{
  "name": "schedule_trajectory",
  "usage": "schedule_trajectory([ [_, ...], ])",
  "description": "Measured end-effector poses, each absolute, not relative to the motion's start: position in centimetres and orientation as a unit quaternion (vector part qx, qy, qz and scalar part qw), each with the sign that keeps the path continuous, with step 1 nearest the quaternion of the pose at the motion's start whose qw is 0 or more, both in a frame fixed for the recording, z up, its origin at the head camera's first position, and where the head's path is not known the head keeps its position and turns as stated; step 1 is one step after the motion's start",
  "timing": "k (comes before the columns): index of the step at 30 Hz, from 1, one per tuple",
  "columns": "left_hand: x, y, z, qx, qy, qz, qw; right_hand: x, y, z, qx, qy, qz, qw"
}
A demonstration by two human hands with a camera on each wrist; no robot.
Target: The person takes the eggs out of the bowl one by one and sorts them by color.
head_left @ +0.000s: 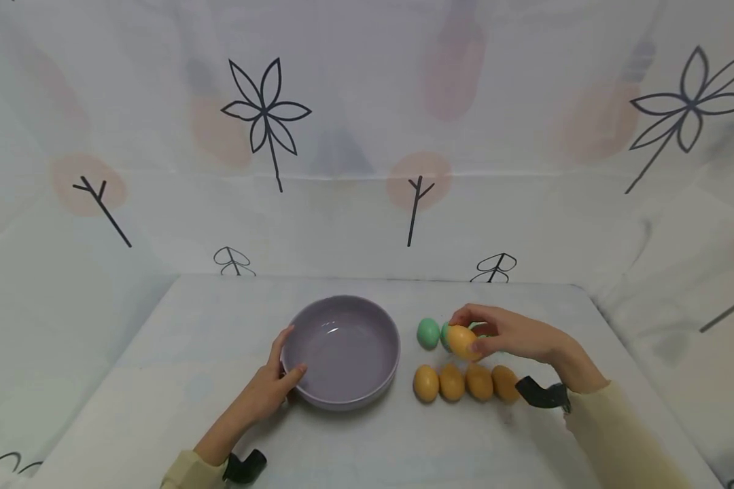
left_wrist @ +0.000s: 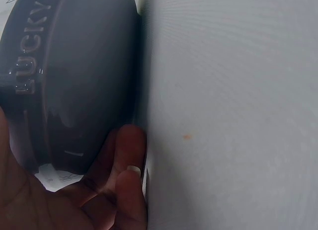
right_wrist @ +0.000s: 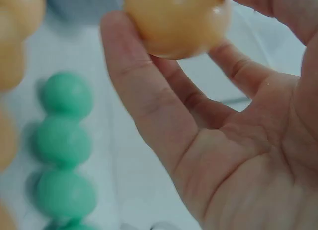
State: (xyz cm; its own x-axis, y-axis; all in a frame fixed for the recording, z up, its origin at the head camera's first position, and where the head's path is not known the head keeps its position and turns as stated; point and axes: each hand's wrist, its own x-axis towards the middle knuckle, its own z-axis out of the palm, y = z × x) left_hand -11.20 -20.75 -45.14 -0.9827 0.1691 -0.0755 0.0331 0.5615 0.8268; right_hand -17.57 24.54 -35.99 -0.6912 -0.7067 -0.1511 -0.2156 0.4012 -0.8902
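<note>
A round grey-purple bowl stands on the table. My left hand grips its left side, thumb over the rim and the other fingers along the outside. Raised letters run round the outer wall of the bowl in the left wrist view. To the right of the bowl, my right hand pinches a yellow egg between thumb and fingertips. In the head view that egg overlaps a row of green eggs, partly hiding them. The right wrist view shows the held egg high in the fingers.
Nearer the front, several yellow eggs lie in a row on the white table. Behind the table hangs a pale cloth with plant drawings. Black straps sit at both wrists.
</note>
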Motion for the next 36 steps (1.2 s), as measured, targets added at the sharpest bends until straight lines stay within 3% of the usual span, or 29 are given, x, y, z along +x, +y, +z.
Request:
schedule_trajectory([
  [7,-11.0,-21.0,-44.9,0.06,0.882,0.463,0.07,-15.8,29.2,-38.8,-0.216,0.787,-0.52,0.25],
  [18,-11.3,-21.0,-45.2,0.06,0.877,0.47,0.077,-13.2,34.8,-41.8,-0.162,0.82,-0.527,0.153],
  [26,-11.3,-20.8,-45.2,0.053,0.877,0.472,0.078,-12.1,35.8,-43.8,-0.063,0.885,-0.441,0.134],
  [36,-11.3,-20.8,-45.1,0.05,0.877,0.472,0.08,-12.1,35.1,-45.1,-0.059,0.901,-0.405,0.142],
])
